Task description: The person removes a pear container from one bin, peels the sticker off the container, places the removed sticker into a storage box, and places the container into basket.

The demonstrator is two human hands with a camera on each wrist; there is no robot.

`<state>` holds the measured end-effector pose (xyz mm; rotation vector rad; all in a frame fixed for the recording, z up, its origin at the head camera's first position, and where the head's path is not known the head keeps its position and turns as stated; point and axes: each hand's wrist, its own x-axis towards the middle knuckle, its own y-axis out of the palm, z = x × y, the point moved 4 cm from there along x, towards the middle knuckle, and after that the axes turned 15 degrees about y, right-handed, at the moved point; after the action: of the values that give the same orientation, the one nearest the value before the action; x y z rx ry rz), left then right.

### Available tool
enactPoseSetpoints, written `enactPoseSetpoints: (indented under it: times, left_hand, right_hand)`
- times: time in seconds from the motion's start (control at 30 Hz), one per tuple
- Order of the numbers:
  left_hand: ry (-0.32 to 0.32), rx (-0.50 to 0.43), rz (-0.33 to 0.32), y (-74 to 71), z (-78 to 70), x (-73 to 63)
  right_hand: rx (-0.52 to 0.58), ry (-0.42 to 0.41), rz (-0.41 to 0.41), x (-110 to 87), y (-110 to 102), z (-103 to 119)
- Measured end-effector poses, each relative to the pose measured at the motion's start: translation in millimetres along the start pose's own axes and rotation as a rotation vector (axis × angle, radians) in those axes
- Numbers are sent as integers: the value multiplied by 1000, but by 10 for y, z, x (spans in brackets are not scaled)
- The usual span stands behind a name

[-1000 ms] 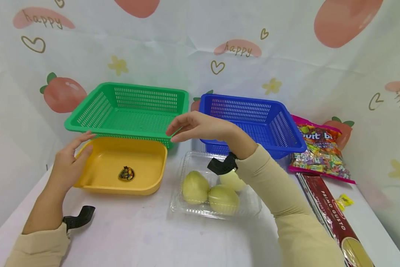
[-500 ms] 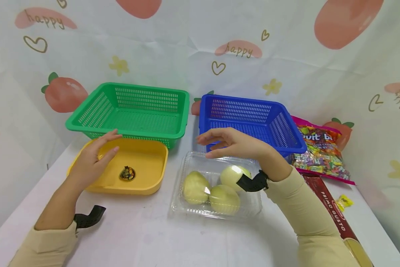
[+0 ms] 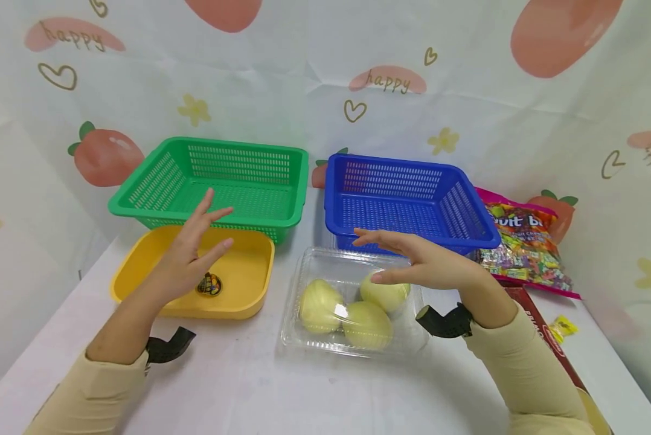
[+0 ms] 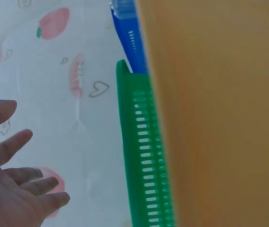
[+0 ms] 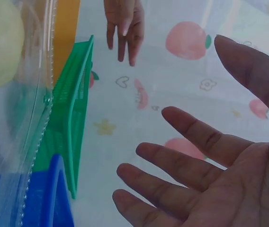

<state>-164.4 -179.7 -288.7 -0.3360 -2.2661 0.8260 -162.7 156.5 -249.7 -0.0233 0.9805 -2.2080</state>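
My left hand (image 3: 184,263) hovers over the yellow tray (image 3: 249,241), its fingers spread and nothing between them. A round black badge-like piece (image 3: 210,285) lies on the tray's floor, partly covered by that hand in the head view. My right hand (image 3: 426,260) hangs over the right part of a clear plastic box (image 3: 295,326), fingers loosely extended and holding nothing. Inside the box are three pale green round fruits (image 3: 368,326). Both wrist views show bare palms: the left hand (image 4: 18,184) and the right hand (image 5: 210,175) touch nothing there.
Behind the tray stands a green basket (image 3: 238,196), and a blue basket (image 3: 396,208) is behind the box. At the right lie a colourful candy bag (image 3: 521,241), a dark red spaghetti pack (image 3: 554,350) and a small yellow wrapped candy (image 3: 561,327).
My left hand has moved right, from the tray's left edge to over its middle. My right hand has moved right and toward me, from near the green basket to over the box.
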Motion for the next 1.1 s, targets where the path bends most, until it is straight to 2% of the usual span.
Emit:
enactPoseSetpoints:
  times: [0.13, 0.27, 0.4, 0.53, 0.77, 0.9, 1.1]
  left_hand:
    - [-9, -12, -8, 28, -47, 18]
    - [-8, -10, 16, 137, -103, 21]
    - [14, -39, 53, 278, -158, 33]
    - [20, -107, 92, 425, -206, 47]
    - [61, -156, 168, 646, -335, 45]
    - [40, -195, 213, 761, -390, 22]
    - [-2, -240, 221, 926, -433, -9]
  right_hand:
    - [-54, 6, -73, -127, 33, -71]
    - [-84, 68, -145, -213, 84, -154]
    - [-77, 88, -159, -287, 160, -243]
    - [-61, 78, -166, -374, 230, -338]
    - [-31, 99, -241, -481, 340, -484]
    - [-33, 133, -277, -513, 389, -576]
    - [-72, 177, -334, -508, 482, -715]
